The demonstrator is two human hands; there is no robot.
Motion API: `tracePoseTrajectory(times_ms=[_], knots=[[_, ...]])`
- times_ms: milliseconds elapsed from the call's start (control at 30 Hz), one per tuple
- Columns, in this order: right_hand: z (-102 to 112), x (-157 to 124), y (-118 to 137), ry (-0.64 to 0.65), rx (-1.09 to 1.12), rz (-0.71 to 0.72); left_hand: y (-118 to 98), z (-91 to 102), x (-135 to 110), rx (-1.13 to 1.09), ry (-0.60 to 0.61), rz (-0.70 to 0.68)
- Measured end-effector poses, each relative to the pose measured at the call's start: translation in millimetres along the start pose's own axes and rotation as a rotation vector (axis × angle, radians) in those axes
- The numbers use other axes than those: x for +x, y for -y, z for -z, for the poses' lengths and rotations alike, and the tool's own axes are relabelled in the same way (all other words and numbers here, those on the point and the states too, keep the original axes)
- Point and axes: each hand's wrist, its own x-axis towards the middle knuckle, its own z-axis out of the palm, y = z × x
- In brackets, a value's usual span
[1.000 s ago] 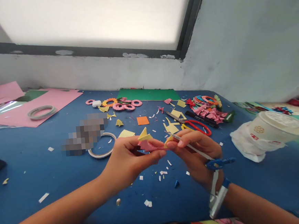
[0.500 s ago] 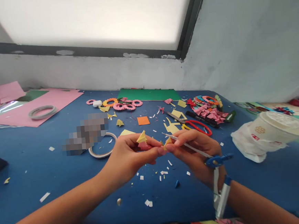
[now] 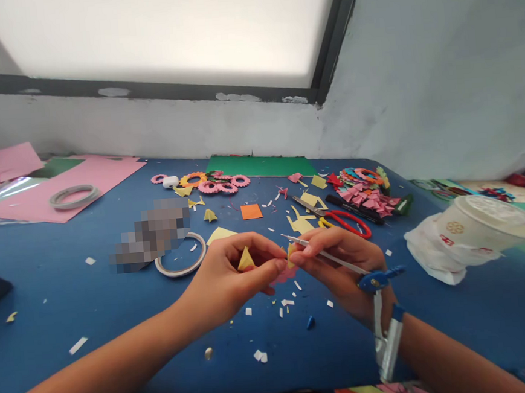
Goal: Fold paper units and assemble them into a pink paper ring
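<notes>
Over the front middle of the blue table, my left hand [image 3: 235,277] pinches a small folded paper piece [image 3: 245,259], yellow with pink; most of it is hidden by the fingers. My right hand [image 3: 345,262] is closed around a drawing compass [image 3: 374,281], its pointed leg lying along the fingers with the tip toward the left hand. The blue hinge and the other leg hang down by the right wrist. Thumb and finger of that hand also press on the yellow and pink paper between both hands, and the fingertips nearly meet there.
Scissors [image 3: 349,221] with red handles and a black marker [image 3: 354,208] lie behind my right hand. A tape roll [image 3: 159,268] rests at left, pink sheets [image 3: 84,189] farther back. A lidded cup [image 3: 478,228] stands at right. Paper scraps [image 3: 260,356] are scattered around. An orange square [image 3: 251,212] lies mid-table.
The yellow fold in my left hand has turned and dropped slightly, and less pink shows beside it. More pink shows between the fingertips. My right hand and the compass have shifted slightly left.
</notes>
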Motion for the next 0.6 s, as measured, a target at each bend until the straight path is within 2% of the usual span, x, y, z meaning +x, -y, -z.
tracePoseTrajectory(times_ms=[133,300,400,500,600], knots=[[-0.6,-0.1,-1.2,0.003,0.037,-0.014,1.8,0.9,1.7,-0.026,0.025,0.038],[-2.8,1.2,0.1,-0.024,0.059,-0.010,-0.4,0.4,1.0,-0.056,0.019,-0.006],[-3.0,1.0,1.8,-0.053,0.036,-0.012,-2.1,-0.4,0.0,-0.073,-0.056,-0.058],[-2.8,-0.2,2.2,-0.023,0.014,-0.042,-1.9,-0.1,0.5,-0.055,-0.149,-0.101],[-2.3,-1.1,0.6,-0.016,-0.001,-0.035,-0.5,1.4,1.7,-0.077,-0.086,-0.056]])
